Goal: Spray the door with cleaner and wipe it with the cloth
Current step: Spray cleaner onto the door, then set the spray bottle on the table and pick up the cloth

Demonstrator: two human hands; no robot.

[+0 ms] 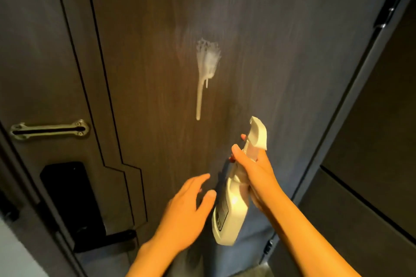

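Note:
A dark wood-grain door (270, 51) fills the view. A blob of white foam cleaner (207, 56) clings to its middle, with a drip running down from it. My right hand (254, 171) grips the neck of a white spray bottle (231, 207), nozzle tilted up toward the door, a finger on the trigger. My left hand (186, 209) hovers just left of the bottle's body with fingers spread and nothing in it. No cloth is in view.
A metal latch guard (48, 129) is mounted at the left of the door above a black electronic lock (72, 204). Hinges (387, 16) run along the door's right edge, beside a dark cabinet front (371, 175).

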